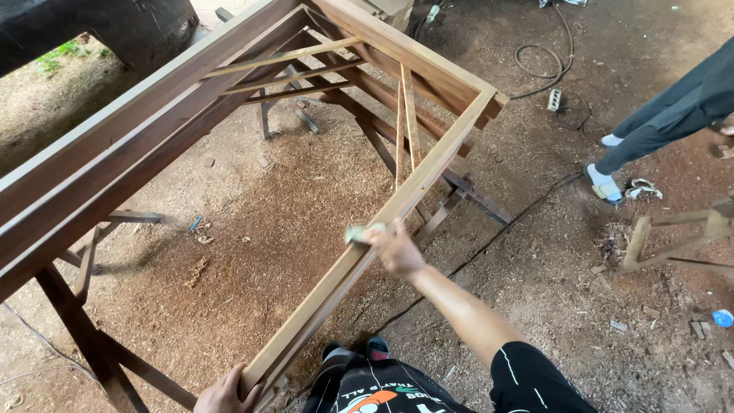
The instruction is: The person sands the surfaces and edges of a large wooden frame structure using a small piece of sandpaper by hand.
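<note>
A large brown wooden frame (pixel 153 115) lies flat on wooden trestles, and I stand at its near corner. My right hand (pixel 395 248) reaches out over the frame's right rail (pixel 428 172) and presses a small pale pad (pixel 355 233) onto the rail's top face. My left hand (pixel 225 394) grips the near corner of the frame at the bottom edge of the view. Thin wooden slats (pixel 407 115) cross the frame's far end.
The floor is covered in sawdust (pixel 267 252). Another person's legs in dark trousers and sandals (pixel 657 122) stand at the right. A black cable and power strip (pixel 554 99) lie on the floor beyond the frame. A small wooden stand (pixel 673 241) sits at right.
</note>
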